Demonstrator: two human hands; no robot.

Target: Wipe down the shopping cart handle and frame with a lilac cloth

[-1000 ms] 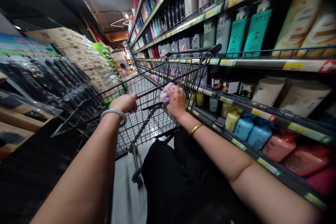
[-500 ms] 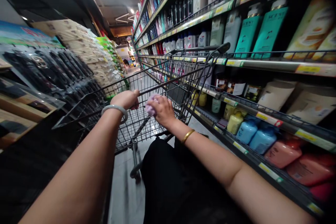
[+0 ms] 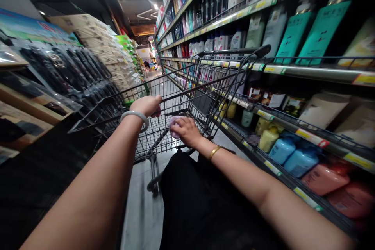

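A black wire shopping cart (image 3: 164, 133) stands tilted across the view in front of my legs. My left hand (image 3: 146, 106), with a pale bangle at the wrist, is closed around the cart's upper rim bar. A crumpled light purple cloth (image 3: 175, 127) is gripped in my right hand (image 3: 186, 129), which hangs over the near side of the cart, lower and to the right of the left hand. A gold bangle is on the right wrist. The wire basket shows through between the two hands.
Shelves (image 3: 310, 72) of bottles, with teal pump bottles (image 3: 322, 31) among them, line the right side. On the left hang packaged dark goods (image 3: 67, 66) beside a stack of pale packages (image 3: 96, 47). Grey tiled floor (image 3: 140, 203) shows below the cart and farther down the aisle.
The cart, shelves and both hands appear shifted slightly right in the view. My right hand with the cloth sits a little lower. Both grips look the same.
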